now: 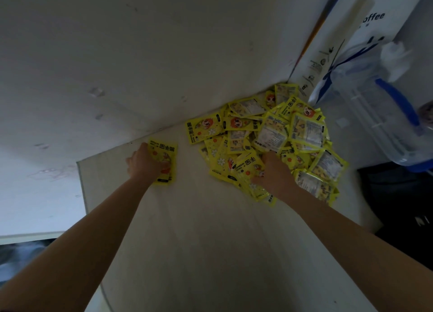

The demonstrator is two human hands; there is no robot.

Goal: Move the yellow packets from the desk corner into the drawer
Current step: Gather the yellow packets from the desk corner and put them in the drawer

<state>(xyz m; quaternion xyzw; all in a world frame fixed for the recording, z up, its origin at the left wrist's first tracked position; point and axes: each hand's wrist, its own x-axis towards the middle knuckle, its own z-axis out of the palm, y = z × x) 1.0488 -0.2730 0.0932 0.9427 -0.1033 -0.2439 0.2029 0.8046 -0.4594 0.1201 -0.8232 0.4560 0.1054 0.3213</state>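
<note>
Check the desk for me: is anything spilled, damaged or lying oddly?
Nothing spilled or torn. The yellow packets lie in a loose, overlapping heap in the desk corner, some face down. A small stack sits apart under the left hand.

Dim and underexposed overall, with cooler light glowing faintly at the far left and upper right. Bending straight lines strongly toward the edges, wide-angle style. Smearing into motion blur at the lower left corner and over the plastic jug (384, 105).

Yellow packets (269, 136) with orange cartoon, white flowers; blue-handled clear jug (384, 115).
</note>
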